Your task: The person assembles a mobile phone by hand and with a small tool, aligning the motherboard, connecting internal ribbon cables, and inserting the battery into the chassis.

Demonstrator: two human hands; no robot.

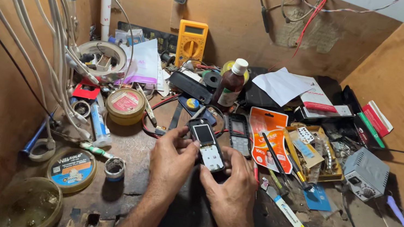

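A: Where's the phone (206, 145)?

B: Held over the middle of the counter (143, 197), between both hands. The left hand (171, 161) grips its left edge with thumb and fingers closed on it; the right hand (230, 188) clamps its lower end from beneath

A: What state is it in?

B: Partly stripped, I'd judge. The screen and the pale keypad board sit bare, with no front cover on. A dark phone frame (239, 134) lies on the counter just beside it, to the right

A: So what's done and what's left?

B: The shell looks off already. Whether the board has been worked on, I cannot tell. The frame is not fitted to the phone

A: Tools in reach?

B: Screwdrivers on an orange card (271, 137) near the right hand, a multimeter (190, 42) against the back wall, a brown bottle (231, 84) behind the phone, and a solder spool (72, 169) well to the left
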